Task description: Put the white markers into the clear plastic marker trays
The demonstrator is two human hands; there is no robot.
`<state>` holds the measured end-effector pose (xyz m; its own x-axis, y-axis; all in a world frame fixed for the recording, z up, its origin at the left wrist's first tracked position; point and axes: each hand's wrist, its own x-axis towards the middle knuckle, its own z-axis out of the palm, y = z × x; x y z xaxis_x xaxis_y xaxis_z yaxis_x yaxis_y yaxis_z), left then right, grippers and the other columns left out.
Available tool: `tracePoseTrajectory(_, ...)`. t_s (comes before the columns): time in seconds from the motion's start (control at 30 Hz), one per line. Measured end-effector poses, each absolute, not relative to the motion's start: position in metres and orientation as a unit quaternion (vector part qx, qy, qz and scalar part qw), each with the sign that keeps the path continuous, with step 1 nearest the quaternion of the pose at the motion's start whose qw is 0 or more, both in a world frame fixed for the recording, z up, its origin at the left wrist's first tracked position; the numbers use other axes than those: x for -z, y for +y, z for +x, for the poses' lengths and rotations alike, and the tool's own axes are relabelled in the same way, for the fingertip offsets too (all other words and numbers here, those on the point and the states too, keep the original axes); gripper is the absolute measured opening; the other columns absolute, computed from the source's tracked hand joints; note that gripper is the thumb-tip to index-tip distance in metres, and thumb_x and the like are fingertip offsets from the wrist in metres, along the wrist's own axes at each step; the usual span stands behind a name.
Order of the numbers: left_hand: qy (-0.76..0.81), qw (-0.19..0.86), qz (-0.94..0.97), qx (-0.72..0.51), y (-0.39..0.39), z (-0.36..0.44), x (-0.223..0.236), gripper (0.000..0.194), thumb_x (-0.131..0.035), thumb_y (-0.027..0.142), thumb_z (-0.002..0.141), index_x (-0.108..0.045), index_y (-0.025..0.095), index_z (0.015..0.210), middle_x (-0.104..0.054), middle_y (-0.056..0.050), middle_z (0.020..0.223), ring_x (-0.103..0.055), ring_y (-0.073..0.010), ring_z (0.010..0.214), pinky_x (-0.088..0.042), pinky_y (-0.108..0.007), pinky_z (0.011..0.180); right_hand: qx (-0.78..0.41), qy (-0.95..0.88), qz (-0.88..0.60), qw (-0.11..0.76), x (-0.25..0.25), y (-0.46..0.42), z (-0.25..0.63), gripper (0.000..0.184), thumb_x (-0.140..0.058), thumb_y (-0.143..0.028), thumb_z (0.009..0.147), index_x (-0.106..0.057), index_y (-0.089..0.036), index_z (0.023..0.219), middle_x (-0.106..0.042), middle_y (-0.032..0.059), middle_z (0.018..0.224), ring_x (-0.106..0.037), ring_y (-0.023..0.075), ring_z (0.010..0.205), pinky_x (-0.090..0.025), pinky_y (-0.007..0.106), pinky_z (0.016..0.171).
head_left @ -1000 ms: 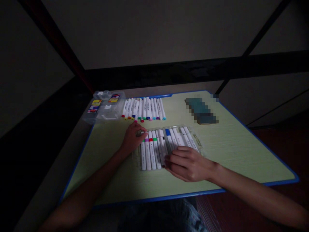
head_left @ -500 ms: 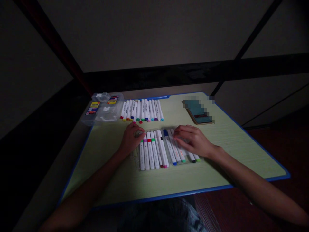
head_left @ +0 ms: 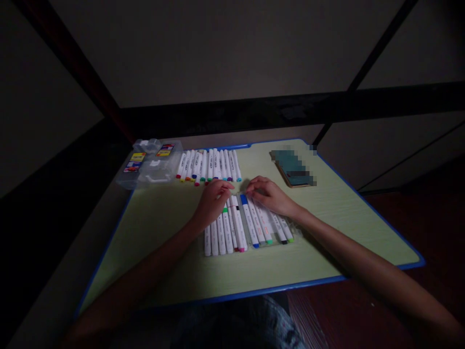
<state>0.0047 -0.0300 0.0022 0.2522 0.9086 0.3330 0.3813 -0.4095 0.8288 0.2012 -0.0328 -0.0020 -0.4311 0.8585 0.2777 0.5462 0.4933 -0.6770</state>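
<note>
A clear case (head_left: pixel 150 169) lies centre-left, a partly pixelated teal object (head_left: pixel 292 167) centre-right. Curled left hand (head_left: pixel 212 199) and right hand (head_left: pixel 271 196) partly hide markers (head_left: pixel 250 225); any pinch, I cannot tell.

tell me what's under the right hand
White markers lie in a clear tray below the right hand; their lower ends show. Upper parts of some are covered and can't be seen.
</note>
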Motion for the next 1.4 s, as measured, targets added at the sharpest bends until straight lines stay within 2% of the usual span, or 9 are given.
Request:
tracePoseTrajectory(0.23, 0.441, 0.345, 0.698, -0.447, -0.035, 0.007, 0.01, 0.012, -0.048, 0.006, 0.071, -0.056, 0.015, 0.071, -0.053, -0.002, 0.079, -0.054, -0.013, 0.075, -0.045, -0.026, 0.065, -0.208, -0.82, -0.458, 0.274, 0.007, -0.036, 0.199, 0.022, -0.045, -0.02, 0.081, -0.065, -0.019, 0.09, -0.057, 0.0072, 0.098, -0.049, 0.0214, 0.096, -0.037, 0.039, 0.084)
tracePoseTrajectory(0.53, 0.432, 0.346, 0.707, -0.44, -0.035, 0.007, 0.013, 0.014, -0.049, 0.004, 0.072, -0.054, 0.016, 0.07, -0.051, -0.001, 0.077, -0.052, -0.0129, 0.077, -0.044, -0.024, 0.063, -0.213, -0.822, -0.455, 0.269, 0.008, -0.035, 0.199, 0.02, -0.045, -0.021, 0.081, -0.064, -0.019, 0.09, -0.057, 0.0065, 0.098, -0.049, 0.0212, 0.096, -0.036, 0.04, 0.084)
tracePoseTrajectory(0.93, 0.435, 0.346, 0.708, -0.436, -0.035, 0.008, 0.012, 0.015, -0.048, 0.001, 0.071, -0.054, 0.015, 0.067, -0.051, 0.0, 0.076, -0.052, -0.0113, 0.072, -0.045, -0.023, 0.061, -0.266, -0.8, -0.438, 0.311, 0.009, -0.031, 0.2, 0.016, -0.049, -0.02, 0.078, -0.063, -0.019, 0.085, -0.057, 0.006, 0.095, -0.052, 0.0196, 0.092, -0.039, 0.038, 0.083)
tracePoseTrajectory(1.1, 0.432, 0.344, 0.709, -0.439, -0.035, 0.008, 0.012, 0.015, -0.049, 0.002, 0.072, -0.054, 0.015, 0.067, -0.05, 0.0, 0.076, -0.052, -0.0109, 0.071, -0.044, -0.022, 0.059, -0.323, -0.773, -0.409, 0.363, 0.005, -0.033, 0.199, 0.015, -0.048, -0.022, 0.079, -0.062, -0.019, 0.082, -0.057, 0.0046, 0.091, -0.052, 0.0177, 0.092, -0.039, 0.037, 0.085)
tracePoseTrajectory(1.17, 0.431, 0.343, 0.71, -0.438, -0.035, 0.008, 0.012, 0.016, -0.049, 0.001, 0.072, -0.054, 0.015, 0.067, -0.05, 0.0, 0.076, -0.052, -0.0108, 0.072, -0.044, -0.021, 0.059, -0.352, -0.754, -0.402, 0.382, 0.003, -0.034, 0.198, 0.014, -0.048, -0.023, 0.079, -0.061, -0.019, 0.08, -0.058, 0.0038, 0.087, -0.053, 0.0162, 0.088, -0.04, 0.035, 0.082)
tracePoseTrajectory(1.3, 0.431, 0.344, 0.713, -0.434, -0.035, 0.008, 0.011, 0.017, -0.048, -0.001, 0.071, -0.054, 0.016, 0.068, -0.051, 0.0, 0.075, -0.052, -0.01, 0.07, -0.046, -0.022, 0.06, -0.429, -0.705, -0.407, 0.392, 0.0, -0.036, 0.197, 0.011, -0.054, -0.026, 0.077, -0.059, -0.016, 0.079, -0.058, 0.001, 0.073, -0.051, 0.0109, 0.066, -0.042, 0.029, 0.064)
tracePoseTrajectory(1.4, 0.429, 0.343, 0.715, -0.433, -0.035, 0.008, 0.012, 0.018, -0.048, -0.002, 0.07, -0.054, 0.015, 0.068, -0.05, 0.001, 0.075, -0.053, -0.0095, 0.069, -0.046, -0.022, 0.061, -0.455, -0.68, -0.407, 0.405, -0.003, -0.037, 0.198, 0.012, -0.057, -0.028, 0.075, -0.059, -0.016, 0.077, -0.059, 0.0002, 0.069, -0.05, 0.0092, 0.061, -0.041, 0.027, 0.059)
